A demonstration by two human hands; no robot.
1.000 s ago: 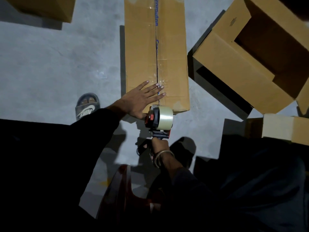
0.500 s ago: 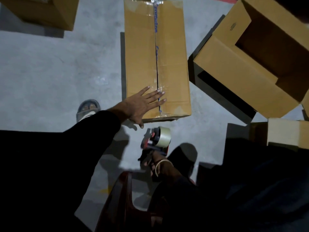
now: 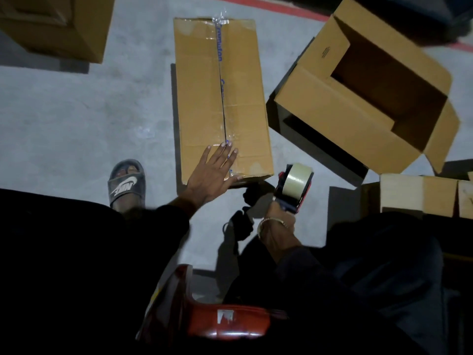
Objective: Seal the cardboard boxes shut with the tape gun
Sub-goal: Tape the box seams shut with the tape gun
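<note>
A long closed cardboard box [image 3: 220, 98] lies on the concrete floor, clear tape running along its centre seam. My left hand [image 3: 212, 175] presses flat on the box's near end, fingers straight and spread over the seam. My right hand [image 3: 277, 224] grips the handle of a red and blue tape gun [image 3: 294, 185] with a roll of clear tape. The gun is held off the box, to the right of its near corner.
An open cardboard box [image 3: 363, 90] with raised flaps stands at the right. Another box [image 3: 58, 24] sits at the top left and smaller boxes [image 3: 422, 196] at the right edge. My sandalled foot [image 3: 127, 183] is left of the taped box. A red stool [image 3: 217, 321] is below.
The tape gun came off the near end of the box, dropped towards me, then swung up and right. My left hand stayed pressed on the box.
</note>
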